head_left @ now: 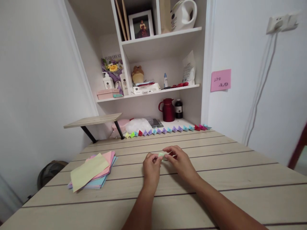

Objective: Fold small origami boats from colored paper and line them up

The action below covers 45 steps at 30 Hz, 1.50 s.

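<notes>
A small piece of folded pale green paper [161,156] is held between my two hands, just above the middle of the table. My left hand [152,165] pinches its left side between thumb and fingers. At its right edge are the thumb and index finger of my right hand [178,159], closed on the paper, with the other fingers curled above. The fine folds are too small to make out. To the left lies a loose stack of coloured paper sheets [90,171], yellow on top, with pink and blue below.
A row of small folded paper pieces [159,131] in several colours runs along the table's back edge. A raised wooden stand [94,120] sits at the back left. Behind, shelves [163,92] hold a dark red jug [168,110] and a dark bottle [178,109].
</notes>
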### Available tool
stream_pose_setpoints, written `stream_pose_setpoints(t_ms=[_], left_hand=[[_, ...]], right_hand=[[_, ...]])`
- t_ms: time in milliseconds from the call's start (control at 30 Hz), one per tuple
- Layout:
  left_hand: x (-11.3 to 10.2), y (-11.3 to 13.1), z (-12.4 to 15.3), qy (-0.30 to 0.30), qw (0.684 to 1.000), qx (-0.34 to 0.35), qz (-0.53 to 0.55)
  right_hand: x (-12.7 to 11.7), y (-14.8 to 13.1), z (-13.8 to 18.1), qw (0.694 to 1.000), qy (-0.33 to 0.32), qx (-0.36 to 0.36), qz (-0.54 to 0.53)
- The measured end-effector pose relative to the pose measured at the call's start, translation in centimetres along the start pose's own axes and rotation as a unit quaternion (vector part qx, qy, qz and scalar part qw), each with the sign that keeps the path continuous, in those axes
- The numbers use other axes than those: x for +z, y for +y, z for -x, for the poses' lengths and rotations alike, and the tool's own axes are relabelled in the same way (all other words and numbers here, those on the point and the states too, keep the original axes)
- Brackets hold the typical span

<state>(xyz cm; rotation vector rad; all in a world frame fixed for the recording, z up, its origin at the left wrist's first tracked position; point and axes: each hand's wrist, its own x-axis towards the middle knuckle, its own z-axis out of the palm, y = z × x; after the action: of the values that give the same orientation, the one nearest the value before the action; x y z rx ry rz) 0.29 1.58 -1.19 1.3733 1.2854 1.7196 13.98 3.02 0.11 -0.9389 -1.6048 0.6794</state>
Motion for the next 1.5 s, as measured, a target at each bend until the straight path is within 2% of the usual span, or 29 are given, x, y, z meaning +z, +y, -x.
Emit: stream_pose_setpoints(t_ms=[200,533,833,1233,1500], left_hand=[[0.2,0.4,0.3,-0.016,0.999,0.03,-0.024],[0.2,0.5,0.1,-0.011,0.997,0.057,-0.055],[0.2,0.3,0.1,-0.017,0.991,0.077,-0.104],[0.6,-0.4,0.0,-0.045,0.987,0.043,-0.151],[0.6,-0.8,0.0,-0.042,0.983,0.02,-0.176]], right_hand=[[-0.1,0.0,0.0,0.999,-0.008,-0.014,0.039],[-0.5,0.9,-0.5,0.999,0.007,0.023,0.045],[-0.4,0.8,-0.3,0.998,-0.028,0.036,0.042],[-0.4,0.9,-0.2,0.994,-0.049,0.044,0.093],[-0.4,1.5,-0.1,0.99,-0.064,0.052,0.116]])
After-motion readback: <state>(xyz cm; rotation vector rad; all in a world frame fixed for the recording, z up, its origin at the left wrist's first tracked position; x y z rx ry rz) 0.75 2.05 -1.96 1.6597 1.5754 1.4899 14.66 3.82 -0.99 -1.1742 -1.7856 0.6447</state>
